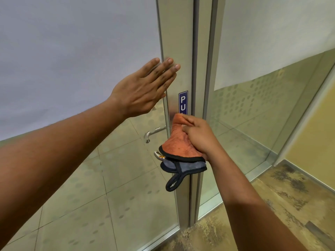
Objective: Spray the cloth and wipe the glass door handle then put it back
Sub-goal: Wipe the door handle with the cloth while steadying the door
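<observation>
Nearest, right hand (196, 136) curled round the orange-and-grey cloth (178, 147), bunched over the near-side handle (157, 154), of which only a metal tip peeps out at the cloth's left edge. Worth wrapping the cloth fully round the lever and drawing along its length, not just dabbing. Beyond, left hand (145, 87) flat, fingers straight, against the door frame (174, 42) above the blue sign (183, 102); probably bracing. Farther, behind the glass, the other-side lever (153, 132).
</observation>
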